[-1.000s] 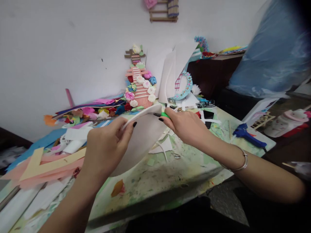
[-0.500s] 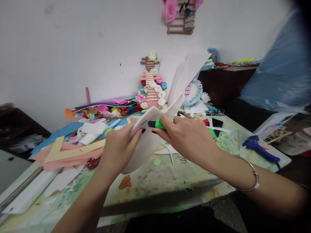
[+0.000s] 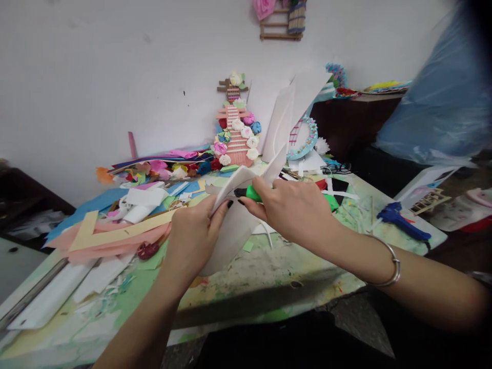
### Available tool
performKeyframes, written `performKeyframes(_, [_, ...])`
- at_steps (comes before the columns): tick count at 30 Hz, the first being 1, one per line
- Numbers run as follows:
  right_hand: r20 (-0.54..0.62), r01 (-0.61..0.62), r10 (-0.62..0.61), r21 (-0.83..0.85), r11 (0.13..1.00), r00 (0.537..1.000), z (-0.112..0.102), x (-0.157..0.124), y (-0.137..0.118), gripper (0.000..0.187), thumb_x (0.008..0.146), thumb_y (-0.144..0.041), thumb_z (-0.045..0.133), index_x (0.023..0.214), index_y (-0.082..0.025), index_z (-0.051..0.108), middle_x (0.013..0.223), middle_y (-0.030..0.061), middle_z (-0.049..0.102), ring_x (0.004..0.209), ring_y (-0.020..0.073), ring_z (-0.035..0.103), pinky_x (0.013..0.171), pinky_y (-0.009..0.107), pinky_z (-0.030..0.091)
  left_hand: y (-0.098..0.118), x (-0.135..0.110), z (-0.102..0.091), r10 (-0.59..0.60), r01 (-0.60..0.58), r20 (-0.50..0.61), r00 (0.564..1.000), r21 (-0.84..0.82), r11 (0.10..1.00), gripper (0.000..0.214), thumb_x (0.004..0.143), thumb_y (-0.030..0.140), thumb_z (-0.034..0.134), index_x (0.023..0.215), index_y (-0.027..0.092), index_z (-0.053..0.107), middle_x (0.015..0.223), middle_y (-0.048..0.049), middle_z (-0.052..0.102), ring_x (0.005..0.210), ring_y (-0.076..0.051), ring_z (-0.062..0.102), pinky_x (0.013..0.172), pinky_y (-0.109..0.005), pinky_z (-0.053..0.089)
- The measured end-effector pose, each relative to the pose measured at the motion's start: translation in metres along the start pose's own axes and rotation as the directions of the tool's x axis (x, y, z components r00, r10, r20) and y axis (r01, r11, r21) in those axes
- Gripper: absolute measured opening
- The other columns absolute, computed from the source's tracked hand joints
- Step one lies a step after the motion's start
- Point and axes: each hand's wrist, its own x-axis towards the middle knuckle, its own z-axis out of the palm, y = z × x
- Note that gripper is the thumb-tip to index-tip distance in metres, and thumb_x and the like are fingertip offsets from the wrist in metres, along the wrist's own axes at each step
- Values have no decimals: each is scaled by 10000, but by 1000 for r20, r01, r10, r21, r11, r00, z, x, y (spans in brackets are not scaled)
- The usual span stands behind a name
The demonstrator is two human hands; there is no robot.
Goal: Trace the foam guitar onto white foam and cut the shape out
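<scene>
A thick white foam sheet (image 3: pixel 230 236) is held up above the table, bent, with a curved line drawn near its top edge. My left hand (image 3: pixel 196 230) pinches its left edge between thumb and fingers. My right hand (image 3: pixel 295 210) is wrapped around a green-and-black utility knife (image 3: pixel 251 193), whose black front end points left into the fold of the sheet. A thin grey strip that looks like the blade shows past the sheet's left side, above my left hand. The green rear end of the knife sticks out beyond my right fingers.
A paper-flower-covered lute model (image 3: pixel 236 136) leans on the wall, beside a blue ring-shaped craft (image 3: pixel 303 138). Coloured paper scraps and a cream L-shaped strip (image 3: pixel 84 230) cover the table's left. A blue glue gun (image 3: pixel 403 221) lies at the right; a metal ruler (image 3: pixel 34 292) lies front left.
The thin grey strip now shows beyond the left side of the sheet. Both hands keep their grips, and my view has tilted slightly down.
</scene>
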Motion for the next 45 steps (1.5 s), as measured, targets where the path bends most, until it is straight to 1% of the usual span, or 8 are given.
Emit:
performKeyframes(2, [-10,6,-6,-2,1000,1000,2,0,2,605,946,-574,109,1114,-194,549,695,92,663,585,200,611,500,273,160,-1,-1,1,13,-13,-17,1000,-2,1000,297,877,342,468,786,152,677,498,4,520,453,-115,433,522,-251,267])
performKeyframes(4, [-25,21,-21,1,1000,999,4,0,5,605,946,-575,102,1061,-199,562,680,83,660,574,193,602,505,273,157,-2,-1,1,26,-26,-23,999,-4,1000,290,873,338,480,789,150,685,480,11,505,438,-110,427,516,-248,268])
performKeyframes(7, [-41,37,-37,-1,999,998,8,1,11,611,943,-584,92,976,-200,566,647,73,649,549,180,586,508,275,142,-2,-1,2,41,-41,-33,999,-5,999,277,870,333,493,832,159,705,499,8,536,440,-111,446,520,-246,278])
performKeyframes(10, [-52,33,-34,-13,999,998,12,1,16,609,938,-593,84,965,-209,557,643,68,646,535,174,573,512,278,123,-1,0,4,41,-42,-54,998,-6,999,267,867,331,501,875,176,718,527,0,575,452,-119,472,526,-248,286])
performKeyframes(19, [-81,40,-42,-26,999,996,20,2,23,623,930,-609,69,991,-226,556,636,53,630,518,159,533,525,283,96,-2,2,5,5,-4,9,1000,-63,998,304,879,352,484,943,169,718,631,-39,665,540,-151,586,542,-249,315])
performKeyframes(30, [-41,43,-43,2,999,998,26,4,32,644,922,-628,74,1016,-220,563,688,56,644,564,161,536,535,292,91,-4,4,5,21,-21,2,1000,-60,998,292,873,366,498,789,172,701,546,-6,615,489,-123,521,528,-238,301])
performKeyframes(36, [-15,20,-20,-2,1000,1000,28,2,39,641,923,-632,102,1029,-213,575,729,64,669,579,166,541,550,283,115,-3,4,3,14,-12,24,1000,-78,997,305,874,382,491,908,182,719,579,-15,641,524,-139,551,544,-243,320])
performKeyframes(45, [15,-12,12,5,1000,1000,26,3,38,626,936,-600,113,1033,-202,587,688,68,667,551,172,534,550,282,150,-2,7,4,46,-46,30,998,-28,999,314,879,387,481,897,184,719,611,-24,648,532,-141,544,554,-252,313])
